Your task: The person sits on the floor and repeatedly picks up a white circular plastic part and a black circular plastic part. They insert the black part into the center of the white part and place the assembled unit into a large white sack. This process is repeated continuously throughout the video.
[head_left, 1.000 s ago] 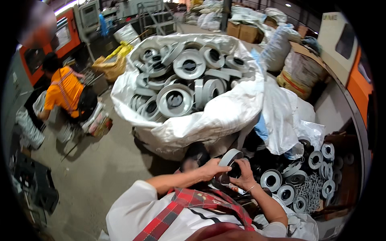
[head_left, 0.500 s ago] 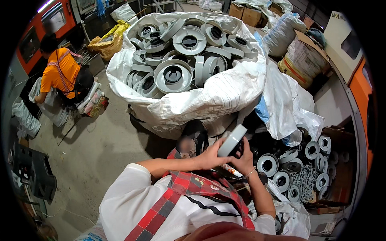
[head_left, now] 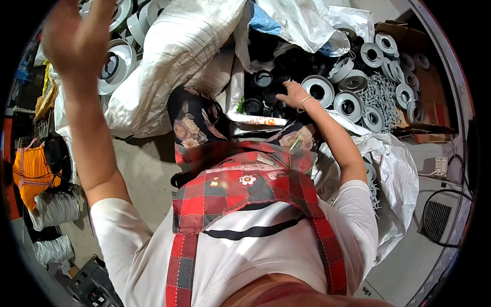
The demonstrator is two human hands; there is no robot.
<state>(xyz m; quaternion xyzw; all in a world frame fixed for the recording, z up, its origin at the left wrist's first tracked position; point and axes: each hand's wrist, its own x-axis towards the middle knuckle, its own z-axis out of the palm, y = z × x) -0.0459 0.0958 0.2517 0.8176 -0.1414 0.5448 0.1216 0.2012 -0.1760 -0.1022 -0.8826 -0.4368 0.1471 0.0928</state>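
Note:
My left hand (head_left: 76, 38) is raised at the upper left, over the big white woven sack (head_left: 169, 56). Motion smears it and the top of the picture cuts off its fingers, so I cannot tell what it holds. In the sack, a grey ring-shaped part with a black centre (head_left: 123, 60) lies beside that wrist. My right hand (head_left: 295, 94) reaches down to a heap of round black plastic caps (head_left: 263, 78), thumb and fingers apart at the caps. Close to its right sits a loose grey ring (head_left: 318, 91).
Grey rings (head_left: 349, 106) and a pile of screws (head_left: 381, 94) fill a cardboard box (head_left: 434, 97) on the right. A white plastic bag (head_left: 396, 179) stands by my right arm. On the far left is a co-worker in an orange shirt (head_left: 31, 171).
My hands held a grey ring with a black part together in front of me. They have parted: the left swung up to the sack, the right went to the black caps. The view has tilted down.

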